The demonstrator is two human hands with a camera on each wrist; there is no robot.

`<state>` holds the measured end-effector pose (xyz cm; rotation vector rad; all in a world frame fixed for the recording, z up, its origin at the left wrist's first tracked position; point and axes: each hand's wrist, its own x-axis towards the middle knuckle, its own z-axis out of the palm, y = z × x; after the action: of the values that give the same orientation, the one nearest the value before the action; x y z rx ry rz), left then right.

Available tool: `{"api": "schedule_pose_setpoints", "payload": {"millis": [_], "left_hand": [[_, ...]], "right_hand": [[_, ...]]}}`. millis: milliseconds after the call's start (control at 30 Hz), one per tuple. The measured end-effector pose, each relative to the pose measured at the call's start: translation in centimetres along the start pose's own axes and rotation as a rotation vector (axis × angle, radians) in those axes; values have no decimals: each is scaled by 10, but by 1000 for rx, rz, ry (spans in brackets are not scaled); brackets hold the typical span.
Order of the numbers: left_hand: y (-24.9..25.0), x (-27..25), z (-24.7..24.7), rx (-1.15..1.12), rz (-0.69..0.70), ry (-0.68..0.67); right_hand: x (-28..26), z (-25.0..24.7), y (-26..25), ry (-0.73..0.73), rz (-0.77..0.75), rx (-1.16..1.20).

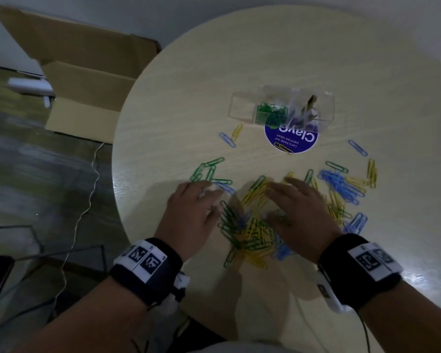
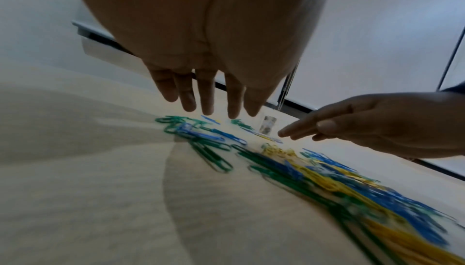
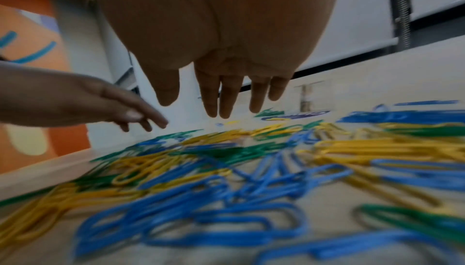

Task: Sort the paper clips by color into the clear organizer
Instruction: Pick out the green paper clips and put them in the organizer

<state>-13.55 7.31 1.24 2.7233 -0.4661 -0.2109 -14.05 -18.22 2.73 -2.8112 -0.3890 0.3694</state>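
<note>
Green, yellow and blue paper clips [image 1: 250, 233] lie mixed in a heap on the round table [image 1: 265, 59], with more scattered around it. The clear organizer [image 1: 242, 105] stands farther back and holds green clips [image 1: 270, 113] in one compartment. My left hand [image 1: 196, 200] hovers flat over the heap's left side, fingers straight, holding nothing. My right hand [image 1: 290, 197] is spread flat over the heap's right side, also holding nothing. In the left wrist view the left fingers [image 2: 201, 98] hang just above green and blue clips [image 2: 201, 132]. The right fingers [image 3: 221, 98] hang over the pile [image 3: 226, 169].
A round blue sticker [image 1: 290, 138] lies on the table in front of the organizer. A separate bunch of blue clips [image 1: 341, 184] lies to the right. An open cardboard box [image 1: 87, 80] stands on the floor at the left, beside a trailing cable [image 1: 87, 200].
</note>
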Motion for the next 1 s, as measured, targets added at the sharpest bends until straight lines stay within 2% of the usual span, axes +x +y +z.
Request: {"api": "schedule_pose_setpoints", "payload": {"millis": [67,167,267,400,500,567,600,667,767,867,1000], "left_hand": [[-3,9,-3,59,-40,12],[2,15,0,137,7,-39],[8,13,2,196,49,-82],[15,-2,5,133,70,-89],[13,-7,3,56,75,-31],[1,-1,-2,-4,-12,78],[-8,4,-4,-26,-85,144],[-27,17,-11,-83,-260,212],[-43,40,-17,-131,-424,143],[-45,59,-21,-115,-395,46],[-47,75,-25,-117,-373,-35]], "right_hand": [[3,6,-15,-48,-56,-27],[4,14,-22,-162,-19,-97],[-4,10,-13,-157,20,-69],[-22,4,8,-170,72,-14],[-11,1,23,36,22,81],[9,-3,27,183,-4,131],[21,-7,25,201,1,146],[43,-9,20,162,-6,145],[66,-3,12,24,-67,79],[77,0,7,-80,-7,46],[82,-3,4,-146,119,152]]}}
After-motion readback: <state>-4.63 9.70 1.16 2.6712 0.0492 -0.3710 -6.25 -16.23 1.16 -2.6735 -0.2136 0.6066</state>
